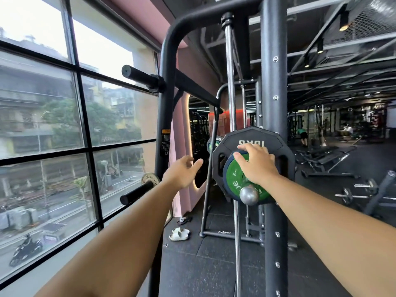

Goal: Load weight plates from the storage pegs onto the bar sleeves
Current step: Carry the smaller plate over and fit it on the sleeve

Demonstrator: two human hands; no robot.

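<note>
Three weight plates show plainly: one large black twelve-sided rubber plate [252, 136], one small green round plate [232, 175], one small silver round plate [150, 178] (a fourth, behind, is mostly hidden). Two black cylindrical pegs: upper peg [140, 78], lower peg [137, 192]. Two white slippers [179, 233]. Two hands: left hand [182, 172], right hand [257, 163].

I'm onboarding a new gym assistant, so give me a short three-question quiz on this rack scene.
1. True or false: the right hand grips the green plate at its top edge.
2. Which marking shows on the black plate behind the green one? A) 5KG B) 10KG C) 20KG
3. Fill in: the left hand, fingers spread in the air, holds ____.
Key: 1 true; 2 B; 3 nothing.
</note>
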